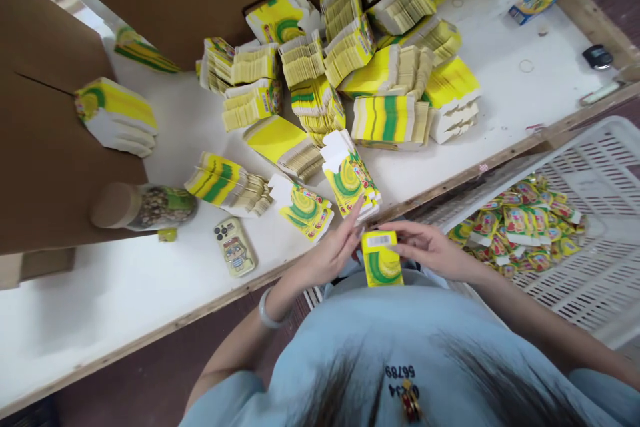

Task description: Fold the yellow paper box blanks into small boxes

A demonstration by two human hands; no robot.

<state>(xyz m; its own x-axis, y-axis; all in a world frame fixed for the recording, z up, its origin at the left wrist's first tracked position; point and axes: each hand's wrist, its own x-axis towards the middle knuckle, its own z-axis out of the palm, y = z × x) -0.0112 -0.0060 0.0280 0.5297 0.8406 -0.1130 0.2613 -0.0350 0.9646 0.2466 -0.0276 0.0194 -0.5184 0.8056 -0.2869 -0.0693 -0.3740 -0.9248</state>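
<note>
Left hand (pixel 334 252): fingers stretched out, tips on the left edge of the small carton (pixel 381 258); grip loose, more a steadying touch than a clasp.
Right hand (pixel 429 248): fingers curled onto the carton's right side and top, grip closed on it.
Small carton: yellow with green swirl, barcode flap up, held between both hands just off the near edge of the bench (pixel 125 287), over the person's lap.
Flat carton stack (pixel 350 180): on the bench just beyond the left fingertips.
Heap of bundled flats (pixel 360 67): piled mid-bench, well apart from the hands.
White crate (pixel 600 227): right of the bench, holding folded cartons (pixel 520 223).
Phone (pixel 235 247): face down near the bench edge.
Jar (pixel 145 207): lying on its side beside the phone.
</note>
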